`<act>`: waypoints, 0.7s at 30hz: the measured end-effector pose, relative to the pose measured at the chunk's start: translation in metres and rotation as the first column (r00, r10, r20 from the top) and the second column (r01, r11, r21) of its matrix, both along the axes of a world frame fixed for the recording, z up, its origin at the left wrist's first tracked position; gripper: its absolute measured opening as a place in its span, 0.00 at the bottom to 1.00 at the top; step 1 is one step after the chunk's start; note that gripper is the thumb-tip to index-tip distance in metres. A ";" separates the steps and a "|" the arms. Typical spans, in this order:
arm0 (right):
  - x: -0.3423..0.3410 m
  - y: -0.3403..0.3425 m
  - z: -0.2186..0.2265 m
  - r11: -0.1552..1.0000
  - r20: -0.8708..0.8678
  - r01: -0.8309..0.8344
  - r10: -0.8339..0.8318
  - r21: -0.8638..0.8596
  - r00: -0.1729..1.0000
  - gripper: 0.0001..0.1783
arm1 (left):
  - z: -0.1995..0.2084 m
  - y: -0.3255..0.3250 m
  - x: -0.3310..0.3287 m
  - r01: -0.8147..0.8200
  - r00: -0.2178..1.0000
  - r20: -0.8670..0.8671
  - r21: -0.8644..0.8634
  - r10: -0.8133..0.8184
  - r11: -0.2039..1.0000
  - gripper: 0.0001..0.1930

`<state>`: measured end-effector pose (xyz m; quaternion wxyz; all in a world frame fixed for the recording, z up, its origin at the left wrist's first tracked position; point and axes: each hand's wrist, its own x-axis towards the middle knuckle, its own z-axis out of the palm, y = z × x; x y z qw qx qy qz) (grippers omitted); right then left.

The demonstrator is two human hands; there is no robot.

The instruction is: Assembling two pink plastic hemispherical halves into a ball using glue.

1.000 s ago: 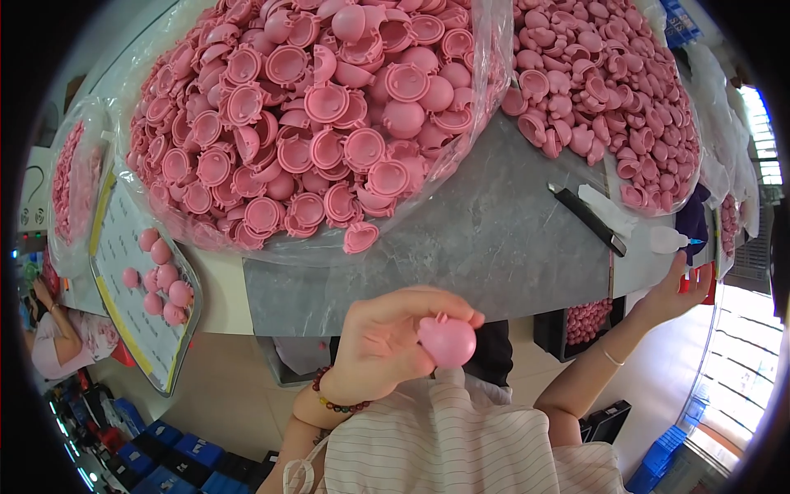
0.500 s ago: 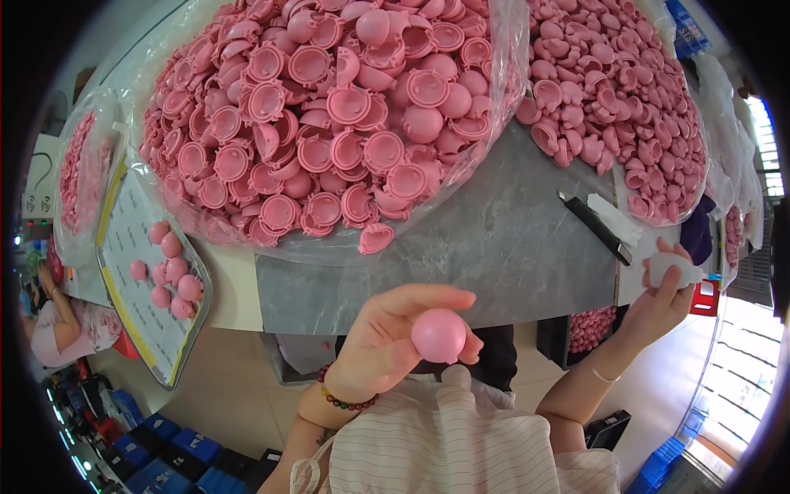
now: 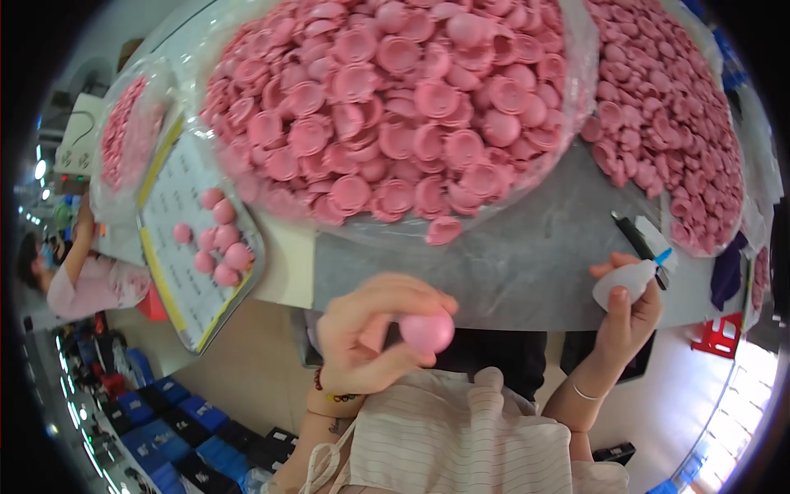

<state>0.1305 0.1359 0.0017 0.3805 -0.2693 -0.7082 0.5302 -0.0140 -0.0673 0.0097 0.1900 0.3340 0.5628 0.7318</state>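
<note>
The left hand [image 3: 370, 333] grips one pink cap [image 3: 426, 331]; the right hand [image 3: 629, 309] clasps a small white bottle [image 3: 623, 282]. Beyond both hands, heaped caps [image 3: 395, 107] await; few finished pieces [image 3: 216, 243] lie left.

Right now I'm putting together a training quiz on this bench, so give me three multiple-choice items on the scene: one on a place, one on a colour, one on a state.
1. Where does the small white squeeze bottle with the blue nozzle sit?
A. in the right hand
B. on the tray
C. on the floor

2. What colour are the round rubber caps heaped in the clear plastic bag?
A. white
B. pink
C. green

3. How is the single pink rounded cap at the left hand held?
A. lying loose on the grey tabletop
B. dropped on the flat tray with yellow edges
C. pinched between the fingertips, off the table

Answers: 1 A, the right hand's fingers wrap the bottle. 2 B, the whole heap is pink. 3 C, the left hand's fingers close round the cap above the person's lap.
</note>
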 end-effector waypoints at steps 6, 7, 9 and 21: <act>-0.001 -0.002 0.003 1.000 0.030 -0.029 0.029 0.002 0.999 0.22 | 0.028 -0.069 -0.054 -0.826 0.526 -0.733 -0.320 0.432 0.463 0.13; -0.002 -0.004 0.005 0.999 0.041 -0.041 0.040 0.003 0.998 0.22 | 0.023 -0.085 -0.063 -0.850 0.481 -0.816 -0.343 0.320 0.400 0.13; -0.003 -0.004 0.004 0.999 0.054 -0.041 0.040 0.005 0.998 0.22 | 0.012 -0.098 -0.074 -0.844 0.491 -0.845 -0.401 0.211 0.357 0.15; 0.000 -0.003 0.004 0.998 0.103 -0.055 0.052 0.030 0.993 0.25 | 0.012 -0.015 -0.055 -0.820 0.395 -0.853 -0.159 0.342 0.550 0.13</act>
